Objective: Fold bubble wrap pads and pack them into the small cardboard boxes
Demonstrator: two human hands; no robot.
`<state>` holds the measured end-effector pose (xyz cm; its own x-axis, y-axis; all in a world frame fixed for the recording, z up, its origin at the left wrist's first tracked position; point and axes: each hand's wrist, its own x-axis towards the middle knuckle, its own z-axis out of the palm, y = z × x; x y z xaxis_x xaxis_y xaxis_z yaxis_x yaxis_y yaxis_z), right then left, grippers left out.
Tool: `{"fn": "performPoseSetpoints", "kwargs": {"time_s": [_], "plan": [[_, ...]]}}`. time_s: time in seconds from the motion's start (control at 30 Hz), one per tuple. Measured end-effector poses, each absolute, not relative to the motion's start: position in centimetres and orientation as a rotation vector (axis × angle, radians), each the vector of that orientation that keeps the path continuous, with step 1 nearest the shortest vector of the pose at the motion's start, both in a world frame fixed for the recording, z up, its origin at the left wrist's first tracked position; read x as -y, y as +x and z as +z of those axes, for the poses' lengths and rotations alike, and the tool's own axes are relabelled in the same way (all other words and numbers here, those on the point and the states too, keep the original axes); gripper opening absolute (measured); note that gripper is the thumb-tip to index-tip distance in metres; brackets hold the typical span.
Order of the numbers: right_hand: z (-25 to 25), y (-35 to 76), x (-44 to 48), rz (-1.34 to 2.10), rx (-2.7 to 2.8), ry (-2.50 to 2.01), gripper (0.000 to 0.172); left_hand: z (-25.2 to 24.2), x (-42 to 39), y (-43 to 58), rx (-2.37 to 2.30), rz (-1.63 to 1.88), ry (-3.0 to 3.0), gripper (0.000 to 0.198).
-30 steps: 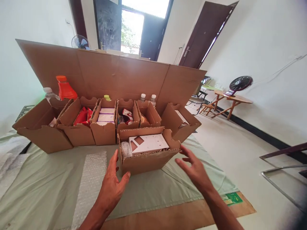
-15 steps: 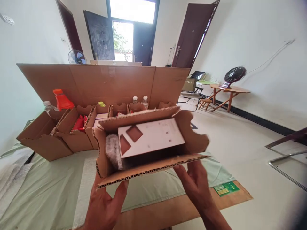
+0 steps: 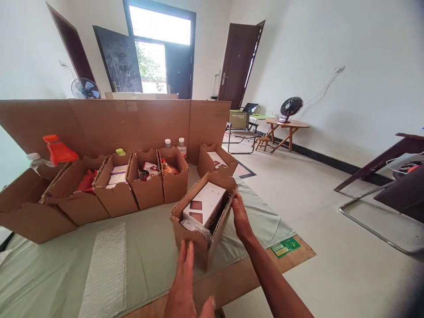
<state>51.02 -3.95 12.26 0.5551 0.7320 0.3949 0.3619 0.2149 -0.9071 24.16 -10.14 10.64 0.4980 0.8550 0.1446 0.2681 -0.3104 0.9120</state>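
Observation:
An open cardboard box (image 3: 217, 232) stands on the green cloth (image 3: 49, 274) near the table's front edge, turned with one short end toward me. In it lie a white carton with brown squares (image 3: 204, 204) and a wad of bubble wrap (image 3: 196, 226). My left hand (image 3: 185, 282) reaches up to the box's near end with its fingers stretched out flat. On the box's right side wall, near its rim, my right hand (image 3: 240, 216) has its fingers closed on the cardboard.
A row of open cardboard boxes (image 3: 115, 201) with packets stands behind, before an upright cardboard sheet (image 3: 115, 123); one more box (image 3: 215, 161) sits at the right end. An orange-capped bottle (image 3: 59, 150) stands at left. A bubble wrap strip (image 3: 102, 269) lies on the cloth. A metal chair frame (image 3: 371, 212) stands on the floor at right.
The box was lifted toward me with both hands, then set back down turned end-on. My left hand has come off its underside to the near end. The view has swung right.

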Motion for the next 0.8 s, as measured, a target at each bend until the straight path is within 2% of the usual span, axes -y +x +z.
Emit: {"fn": "performPoseSetpoints", "kwargs": {"time_s": [0.13,0.27,0.8], "plan": [[11.9,52.0,-0.3,0.310,1.025,-1.365,0.081,10.2,11.3,27.0,-0.880,0.756,1.867,0.091],[12.0,51.5,-2.2,0.322,1.063,-1.302,0.076,9.9,11.1,28.4,-0.883,0.734,1.940,0.096],[12.1,54.2,-3.1,0.608,1.125,-1.156,0.061,6.3,9.6,31.8,-0.785,0.734,2.120,0.089]]}}
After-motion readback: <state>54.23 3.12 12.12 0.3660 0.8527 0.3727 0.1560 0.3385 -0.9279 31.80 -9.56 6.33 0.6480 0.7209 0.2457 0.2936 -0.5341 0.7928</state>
